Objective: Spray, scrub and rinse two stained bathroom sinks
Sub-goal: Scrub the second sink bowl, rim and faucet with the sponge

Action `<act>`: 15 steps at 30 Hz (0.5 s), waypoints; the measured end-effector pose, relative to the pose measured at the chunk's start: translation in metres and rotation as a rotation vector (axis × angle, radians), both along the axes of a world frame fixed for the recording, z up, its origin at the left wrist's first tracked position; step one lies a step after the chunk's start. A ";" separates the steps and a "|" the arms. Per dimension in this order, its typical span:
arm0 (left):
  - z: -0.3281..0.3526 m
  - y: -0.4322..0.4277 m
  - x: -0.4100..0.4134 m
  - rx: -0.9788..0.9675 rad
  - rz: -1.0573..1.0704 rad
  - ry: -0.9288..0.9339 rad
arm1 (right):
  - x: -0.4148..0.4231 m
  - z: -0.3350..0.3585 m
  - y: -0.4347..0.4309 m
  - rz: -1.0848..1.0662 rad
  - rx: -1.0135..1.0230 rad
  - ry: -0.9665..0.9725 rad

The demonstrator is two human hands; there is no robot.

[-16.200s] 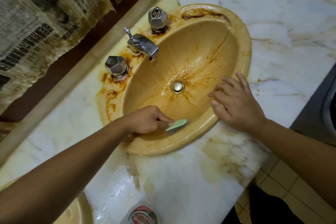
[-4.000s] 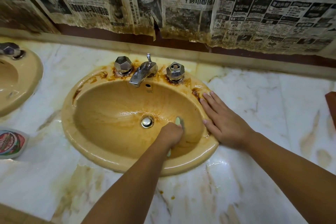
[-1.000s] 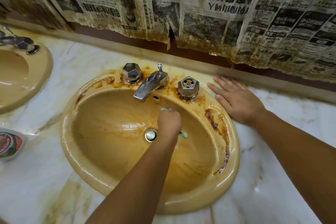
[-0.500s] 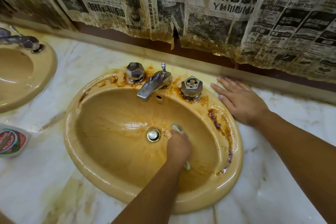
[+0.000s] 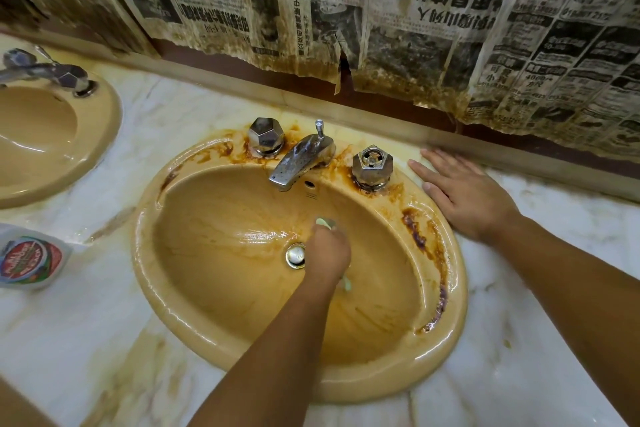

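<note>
A tan oval sink [image 5: 194, 319] with brown rust stains along its right rim and around the taps fills the middle of the view. My left hand [image 5: 327, 255] is down in the bowl just right of the drain [image 5: 295, 255], gripping a pale green scrub brush [image 5: 325, 222] whose ends stick out above and below my fist. My right hand [image 5: 464, 194] rests flat, fingers straight, on the marble counter [image 5: 104, 305] beside the sink's back right rim. A second tan sink [image 5: 97, 135] shows at the left edge.
A chrome spout [image 5: 299, 161] and two faceted knobs [image 5: 266, 136] [image 5: 372, 165] stand at the sink's back. A cleaner bottle [image 5: 29, 262] lies on the counter at left. Stained newspaper [image 5: 415, 17] covers the wall above a raised ledge.
My left hand with the brush has moved back up the bowl toward the drain and spout, after sliding down toward me half a second ago. My right hand has stayed put.
</note>
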State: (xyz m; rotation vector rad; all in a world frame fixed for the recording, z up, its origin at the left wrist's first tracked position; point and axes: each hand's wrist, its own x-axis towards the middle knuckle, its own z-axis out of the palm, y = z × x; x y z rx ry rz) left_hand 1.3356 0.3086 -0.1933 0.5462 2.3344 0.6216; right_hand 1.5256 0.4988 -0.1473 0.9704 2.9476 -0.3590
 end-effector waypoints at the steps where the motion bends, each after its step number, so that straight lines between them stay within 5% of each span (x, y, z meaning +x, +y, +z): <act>1: 0.005 0.005 0.002 0.129 0.076 0.027 | 0.000 0.000 0.000 0.002 0.001 -0.001; 3: 0.007 0.003 0.011 0.271 0.111 0.038 | 0.000 -0.001 0.001 0.001 0.003 -0.006; 8: -0.009 -0.018 0.021 0.022 -0.034 -0.147 | 0.001 0.001 0.000 0.000 -0.009 -0.002; 11: 0.014 0.002 0.013 0.191 0.189 -0.258 | 0.000 0.002 -0.003 -0.011 -0.047 0.024; 15: 0.044 0.009 0.025 0.421 0.221 -0.114 | -0.006 0.004 -0.011 -0.026 -0.162 0.113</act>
